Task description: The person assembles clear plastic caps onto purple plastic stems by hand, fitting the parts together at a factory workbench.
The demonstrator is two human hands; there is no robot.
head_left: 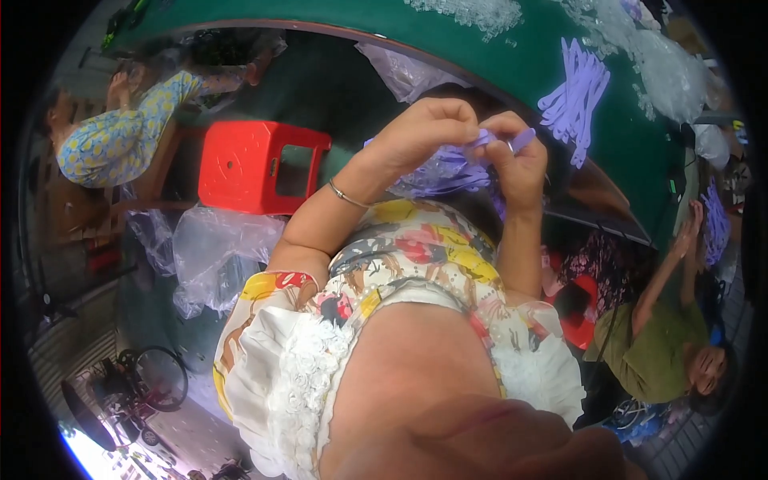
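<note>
A thin purple strap (483, 138) is stretched between my two hands above my lap. My left hand (428, 132), with a bracelet on its wrist, pinches one part of it. Thumb and fingers of my right hand (522, 172) are closed on it too, and a purple end sticks out beside the index finger. Just below the hands, a heap of purple straps (448, 180) with some clear plastic among them lies at my lap, partly hidden by the hands and the left forearm.
Ahead is a green table (512, 84) bearing a bundle of purple straps (578, 100), small clear pieces (472, 12) and a clear plastic bag (672, 76). A red stool (248, 168) and plastic sheeting (220, 248) are at left. Co-workers sit on both sides.
</note>
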